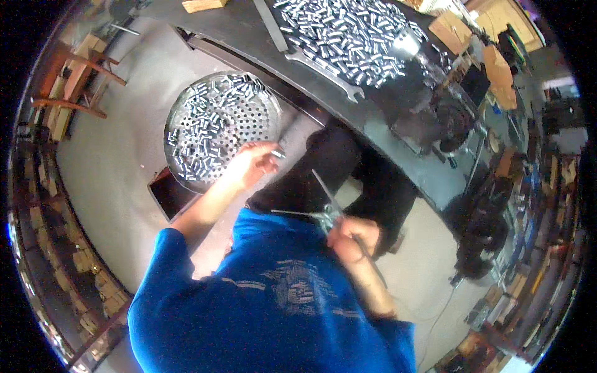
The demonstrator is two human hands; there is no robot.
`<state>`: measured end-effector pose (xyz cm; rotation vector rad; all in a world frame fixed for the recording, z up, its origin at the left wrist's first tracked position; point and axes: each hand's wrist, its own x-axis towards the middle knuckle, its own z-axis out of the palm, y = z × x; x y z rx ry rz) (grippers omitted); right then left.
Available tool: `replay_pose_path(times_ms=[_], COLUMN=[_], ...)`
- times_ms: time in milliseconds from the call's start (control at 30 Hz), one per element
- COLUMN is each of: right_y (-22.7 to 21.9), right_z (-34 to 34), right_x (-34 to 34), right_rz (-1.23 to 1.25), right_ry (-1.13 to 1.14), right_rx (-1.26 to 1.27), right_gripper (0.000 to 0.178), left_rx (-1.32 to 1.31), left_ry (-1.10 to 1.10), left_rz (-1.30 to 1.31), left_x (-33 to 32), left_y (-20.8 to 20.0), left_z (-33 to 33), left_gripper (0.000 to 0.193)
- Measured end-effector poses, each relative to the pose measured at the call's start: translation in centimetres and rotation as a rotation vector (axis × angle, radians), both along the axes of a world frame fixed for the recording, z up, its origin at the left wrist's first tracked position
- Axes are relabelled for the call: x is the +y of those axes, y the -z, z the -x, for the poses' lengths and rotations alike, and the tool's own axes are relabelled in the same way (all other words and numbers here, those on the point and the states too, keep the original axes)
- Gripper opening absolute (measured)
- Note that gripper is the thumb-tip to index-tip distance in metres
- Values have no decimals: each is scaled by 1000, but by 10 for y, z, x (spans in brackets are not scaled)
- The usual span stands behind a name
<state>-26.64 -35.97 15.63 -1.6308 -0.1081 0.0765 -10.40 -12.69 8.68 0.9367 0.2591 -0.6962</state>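
My left hand (252, 165) is raised over the near right rim of a round perforated metal tray (258, 121). Its fingertips pinch a small shiny metal cylinder (278, 154). Many similar short metal pieces (208, 124) lie loose in the tray, mostly along its left and far sides. In front of my blue shirt, my right hand (354, 238) is closed around a metal tool (328, 214) with two long thin arms spread apart. One arm points forward and the other to the left. The tool's exact kind is unclear, and my fingers hide its handle. A gap separates the hands.
A dark workbench (385, 124) runs diagonally along the far right, bearing a large heap of shiny metal pieces (348, 37), an open-ended wrench (323, 69) and a flat metal bar (270, 25). A dark box (171, 196) sits beneath the tray. Wooden furniture (78, 84) stands far left.
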Motion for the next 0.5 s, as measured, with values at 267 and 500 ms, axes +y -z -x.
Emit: replay_pose_path(times_ms=[267,500], right_y=[-24,-15], right_z=[-17,-21], right_x=[13,10], right_rz=[100,61], right_ry=[188,103], right_rx=[-102,-128], right_gripper=[55,57], left_rx=[114,-53], left_ry=[347,369], left_rz=[189,-29], left_x=[-39,-41], left_y=[-45,-57], left_z=[49,49], left_gripper=[27,23])
